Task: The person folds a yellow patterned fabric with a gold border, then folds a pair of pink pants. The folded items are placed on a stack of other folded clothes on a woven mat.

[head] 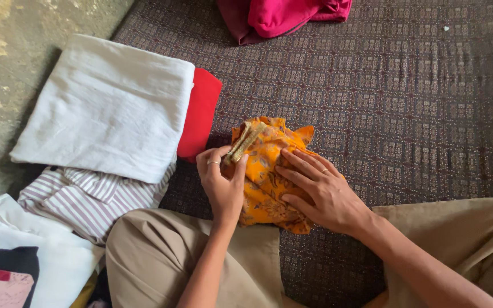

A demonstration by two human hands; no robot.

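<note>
Head view: at frame centre, the left hand (222, 181) pinches the trim of an orange patterned cloth (266, 171) on the dark mat (406, 102); the right hand (320, 191) lies flat, fingers spread, pressing it.

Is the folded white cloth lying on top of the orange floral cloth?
No: the folded white cloth lies off to the side over a red cloth, apart from the orange floral cloth under both hands.

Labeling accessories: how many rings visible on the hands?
2. One on a finger of the left hand, near the orange patterned cloth; one on a finger of the right hand, lying flat on that cloth. Others may be hidden.
</note>
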